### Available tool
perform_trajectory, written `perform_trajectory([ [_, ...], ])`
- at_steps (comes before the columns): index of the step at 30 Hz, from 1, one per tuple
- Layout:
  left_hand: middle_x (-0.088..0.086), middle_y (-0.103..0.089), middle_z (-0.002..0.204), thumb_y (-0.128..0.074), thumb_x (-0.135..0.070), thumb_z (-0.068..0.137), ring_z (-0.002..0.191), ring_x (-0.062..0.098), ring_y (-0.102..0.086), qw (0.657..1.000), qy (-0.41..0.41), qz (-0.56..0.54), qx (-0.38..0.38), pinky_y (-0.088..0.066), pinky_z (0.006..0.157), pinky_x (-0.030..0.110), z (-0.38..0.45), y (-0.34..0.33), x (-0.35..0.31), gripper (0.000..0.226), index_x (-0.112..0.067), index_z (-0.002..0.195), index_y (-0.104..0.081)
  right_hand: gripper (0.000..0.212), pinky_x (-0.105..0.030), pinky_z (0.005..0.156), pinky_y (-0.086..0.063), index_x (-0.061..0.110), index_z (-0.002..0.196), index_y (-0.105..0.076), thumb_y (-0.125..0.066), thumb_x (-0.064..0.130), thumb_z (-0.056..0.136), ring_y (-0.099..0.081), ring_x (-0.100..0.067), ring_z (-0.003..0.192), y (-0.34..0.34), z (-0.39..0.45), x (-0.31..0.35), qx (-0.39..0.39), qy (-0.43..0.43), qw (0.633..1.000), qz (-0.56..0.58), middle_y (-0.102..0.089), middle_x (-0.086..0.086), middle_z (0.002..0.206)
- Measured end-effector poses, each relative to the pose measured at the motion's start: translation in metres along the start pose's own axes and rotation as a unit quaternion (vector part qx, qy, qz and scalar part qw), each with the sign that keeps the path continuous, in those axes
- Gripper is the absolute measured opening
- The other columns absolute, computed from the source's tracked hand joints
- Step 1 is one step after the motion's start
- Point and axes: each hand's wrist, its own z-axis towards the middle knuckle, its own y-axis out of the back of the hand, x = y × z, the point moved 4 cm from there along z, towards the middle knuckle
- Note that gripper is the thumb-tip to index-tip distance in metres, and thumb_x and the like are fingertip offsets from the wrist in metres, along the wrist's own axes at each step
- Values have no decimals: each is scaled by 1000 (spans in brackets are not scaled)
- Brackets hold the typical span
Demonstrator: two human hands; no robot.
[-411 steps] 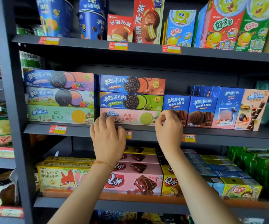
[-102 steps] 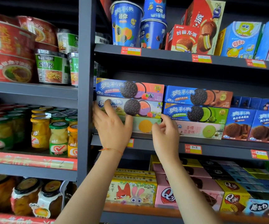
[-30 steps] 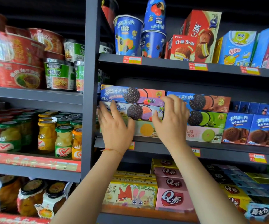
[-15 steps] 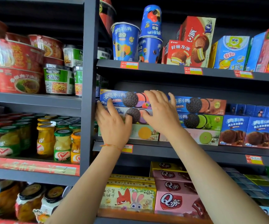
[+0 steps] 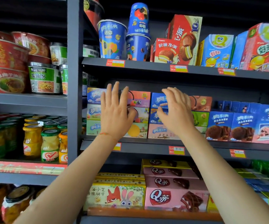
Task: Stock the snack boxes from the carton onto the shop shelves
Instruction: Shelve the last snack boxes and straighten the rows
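Both hands were held apart, gripping nothing. The left hand (image 5: 116, 113), fingers straight, lay against the left stack of Oreo boxes (image 5: 138, 114); the right hand (image 5: 175, 110), fingers loosely bent, hovered at the right stack (image 5: 201, 110), probably squaring both flush with the middle shelf (image 5: 146, 142) edge. The stacks stood just beside each other. Dark clearance remained above them, under the upper shelf (image 5: 146, 66). No carton was visible.
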Motion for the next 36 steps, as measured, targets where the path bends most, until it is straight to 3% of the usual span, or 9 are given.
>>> perform_trajectory([
  [5, 18, -42, 151, -34, -49, 93, 144, 44, -30, 995, -51, 52, 74, -18, 119, 59, 22, -16, -12, 60, -23, 145, -44, 61, -49, 121, -7, 25, 151, -32, -53, 37, 95, -14, -27, 150, -1, -1, -17, 41, -6, 998, -47, -29, -5, 159],
  [8, 16, -54, 137, -32, -56, 90, 132, 41, -42, 992, -54, 65, 95, -22, 117, 61, 26, -24, -14, 63, -25, 143, -46, 62, -50, 121, -5, 34, 153, -24, -49, 41, 97, -12, -27, 151, -5, 0, -18, 68, -10, 996, -53, -26, -3, 161],
  [14, 14, -58, 128, -55, -56, 90, 125, 39, -47, 992, -58, 75, 82, -23, 117, 59, 26, -25, -19, 60, -27, 142, -47, 62, -50, 119, -12, 34, 152, -26, -52, 39, 96, -19, -30, 147, -8, 0, -17, 68, -11, 997, -40, -31, -6, 156],
  [18, 15, -57, 130, -56, -58, 89, 126, 39, -46, 992, -56, 80, 82, -23, 118, 59, 25, -25, -21, 62, -26, 142, -47, 65, -50, 119, -13, 33, 153, -25, -54, 37, 95, -14, -30, 149, -7, -1, -16, 73, -8, 997, -21, -26, -7, 159],
  [21, 17, -55, 132, -53, -62, 88, 130, 40, -44, 993, -52, 74, 74, -22, 118, 59, 22, -27, -24, 66, -22, 140, -48, 68, -50, 120, -16, 27, 152, -28, -60, 30, 92, -13, -32, 150, 3, -15, -21, 3, -27, 999, 22, -23, -11, 160],
  [24, 17, -52, 139, -49, -67, 88, 136, 38, -40, 993, -55, 78, 75, -21, 118, 60, 19, -31, -30, 72, -18, 140, -47, 65, -48, 114, -29, 14, 145, -36, -62, 19, 86, -33, -33, 139, 14, -45, -44, -132, -131, 980, 75, -39, -16, 147],
  [26, 15, -49, 143, -50, -66, 88, 139, 36, -38, 993, -57, 73, 77, -20, 118, 60, 18, -34, -35, 73, -16, 142, -44, 66, -51, 106, -36, 6, 141, -37, -64, 13, 81, -41, -36, 129, 13, -65, -64, -181, -209, 957, 91, -46, -19, 137],
  [30, 12, -50, 144, -55, -60, 91, 139, 33, -39, 994, -63, 62, 69, -19, 119, 59, 21, -36, -45, 72, -13, 143, -42, 72, -49, 97, -36, 0, 141, -35, -68, 15, 79, -42, -38, 123, -3, -86, -92, -146, -301, 939, 78, -47, -21, 131],
  [36, 13, -51, 142, -58, -45, 92, 137, 35, -41, 995, -72, 56, 48, -26, 116, 58, 15, -38, -51, 60, -14, 142, -43, 64, -47, 97, -36, 6, 140, -37, -63, 13, 81, -44, -33, 121, -8, -89, -96, -137, -270, 949, 85, -50, -15, 130],
])
